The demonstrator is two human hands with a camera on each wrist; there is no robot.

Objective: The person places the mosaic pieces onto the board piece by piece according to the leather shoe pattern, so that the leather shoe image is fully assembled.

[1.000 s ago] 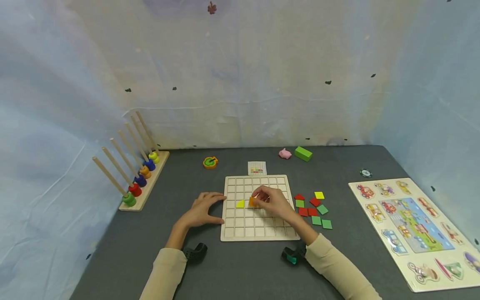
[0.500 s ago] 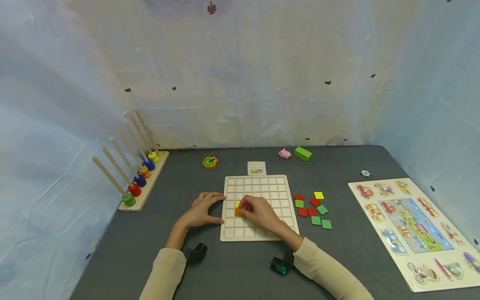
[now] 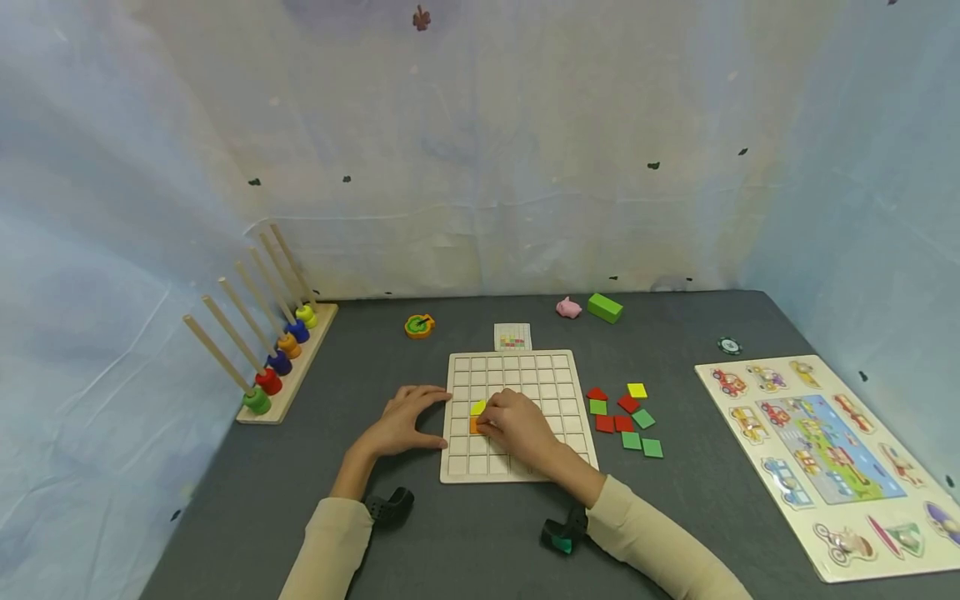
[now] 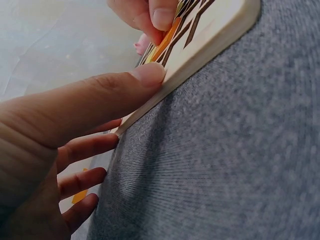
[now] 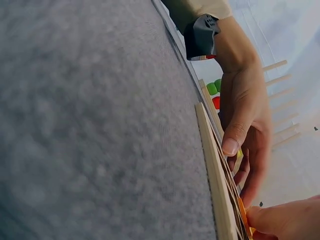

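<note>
Right hand (image 3: 517,425) pinches orange tile (image 3: 476,425) onto grid board (image 3: 517,467), below yellow tile (image 3: 478,407). Left hand (image 3: 405,421) flat, fingers straight against board edge, likely steadying it.
Left wrist: thumb (image 4: 100,95) braces rim.
Right wrist: fingertips (image 5: 280,220) clamp tile.

Left hand (image 3: 401,421) lies flat, palm down, fingers straight and a little spread, thumb (image 4: 100,97) stretched forward. Left forearm in cream sleeve comes from lower edge, black wrist camera on it. Right hand (image 3: 517,425) is ahead of left, knuckles up, fingers bent down, fingertips (image 4: 161,15) pinched together. Right forearm, same cream sleeve, comes in diagonally from lower right, wrist camera below it.
</note>
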